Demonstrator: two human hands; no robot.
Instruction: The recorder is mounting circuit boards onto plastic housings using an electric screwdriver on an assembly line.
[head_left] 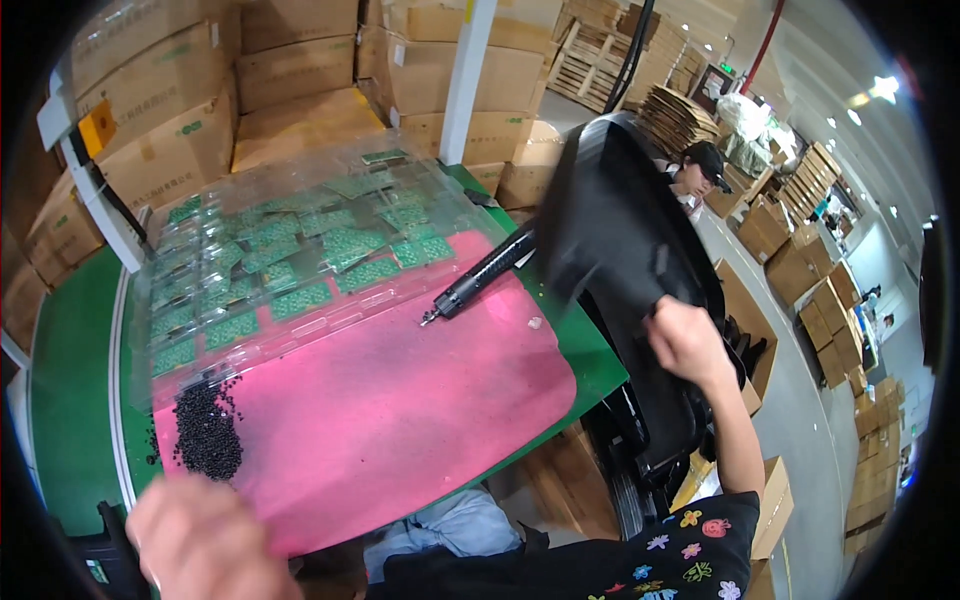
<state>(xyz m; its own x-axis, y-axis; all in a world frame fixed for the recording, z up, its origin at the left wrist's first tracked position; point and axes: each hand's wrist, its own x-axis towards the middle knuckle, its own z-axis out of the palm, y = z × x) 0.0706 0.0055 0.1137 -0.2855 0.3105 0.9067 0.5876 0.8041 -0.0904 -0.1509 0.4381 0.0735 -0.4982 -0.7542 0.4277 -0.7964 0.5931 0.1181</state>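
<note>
While a large black plastic tray (615,230) is gripped at its lower edge by the right hand (688,343), closed on it beyond the right edge of the table (70,400), the left hand (205,545) is seen blurred at the near edge; whether its fingers are spread or closed cannot be told. A pink mat (400,390) is spread over the green table. A heap of small black screws (207,430) is piled at the mat's near left corner. A clear tray of green circuit boards (290,255) is laid along the far side, and a black electric screwdriver (480,280) is rested near the right edge.
</note>
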